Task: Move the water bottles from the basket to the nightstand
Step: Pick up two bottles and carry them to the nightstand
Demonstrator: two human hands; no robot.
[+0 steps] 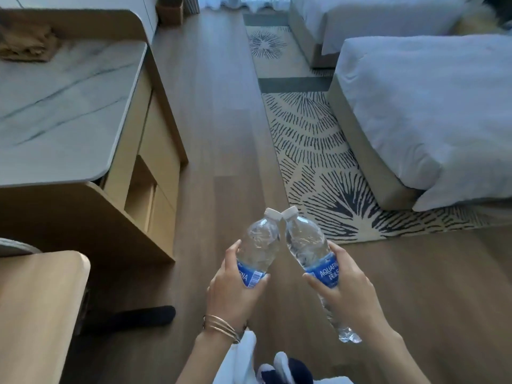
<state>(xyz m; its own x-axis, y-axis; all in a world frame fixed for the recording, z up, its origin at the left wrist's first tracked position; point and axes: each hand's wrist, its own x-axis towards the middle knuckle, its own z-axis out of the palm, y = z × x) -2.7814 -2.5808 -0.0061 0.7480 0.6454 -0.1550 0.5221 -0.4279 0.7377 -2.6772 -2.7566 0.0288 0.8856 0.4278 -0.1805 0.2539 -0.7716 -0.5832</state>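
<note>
I carry two clear water bottles with blue labels and white caps above the wooden floor. My left hand [231, 289] grips the left bottle [259, 245] around its label. My right hand [342, 286] grips the right bottle [306, 245] around its label, and that bottle's base sticks out below my wrist. The bottles lean toward each other so their caps nearly touch. No nightstand shows in this view. A woven basket [169, 11] stands at the far end of the room on the left.
A marble-topped desk [63, 106] with wooden drawers runs along the left. A wooden chair back [36, 314] is at the lower left. Two white beds [432, 106] stand on a patterned rug [313, 151] at the right. A strip of wooden floor [219, 120] runs between them.
</note>
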